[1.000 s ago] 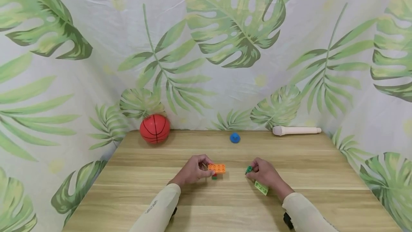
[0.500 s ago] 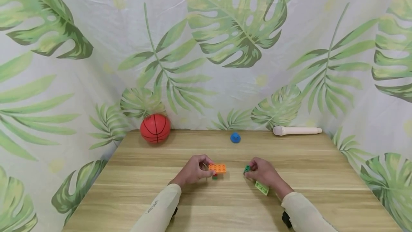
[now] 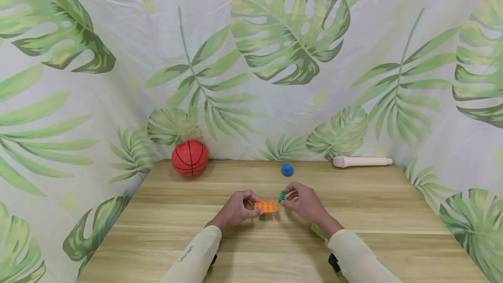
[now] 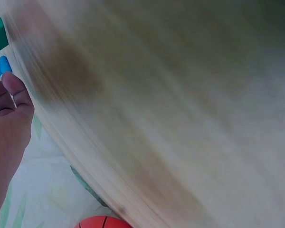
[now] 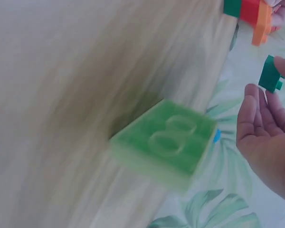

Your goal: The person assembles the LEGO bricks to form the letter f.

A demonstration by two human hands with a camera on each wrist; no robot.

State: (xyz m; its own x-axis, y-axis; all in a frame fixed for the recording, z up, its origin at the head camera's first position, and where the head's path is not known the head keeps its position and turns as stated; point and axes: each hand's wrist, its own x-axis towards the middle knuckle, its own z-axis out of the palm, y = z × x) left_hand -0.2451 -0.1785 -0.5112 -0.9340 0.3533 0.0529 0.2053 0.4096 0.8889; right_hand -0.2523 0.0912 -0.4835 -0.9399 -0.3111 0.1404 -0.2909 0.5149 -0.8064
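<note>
My left hand [image 3: 234, 208] grips a stack of toy building bricks by its top brick, an orange brick [image 3: 265, 207] with studs. Beneath it are a red brick [image 5: 249, 12] and a dark green brick [image 5: 232, 7], seen in the right wrist view. Just right of the stack, apart from it, my right hand [image 3: 304, 202] pinches a small green brick [image 3: 282, 195] between thumb and fingers. A light green brick [image 5: 166, 140] lies on the table, partly hidden by the right forearm in the head view.
A red toy basketball [image 3: 190, 157] sits at the back left of the wooden table [image 3: 267, 257]. A small blue toy [image 3: 287, 170] stands at the back middle. At the back right lies a white toy microphone [image 3: 362, 161]. A leaf-print cloth [image 3: 275, 112] hangs behind.
My right hand has moved left and away from me with the small green brick, closer to the orange-topped stack. The left hand and its stack stay almost where they were.
</note>
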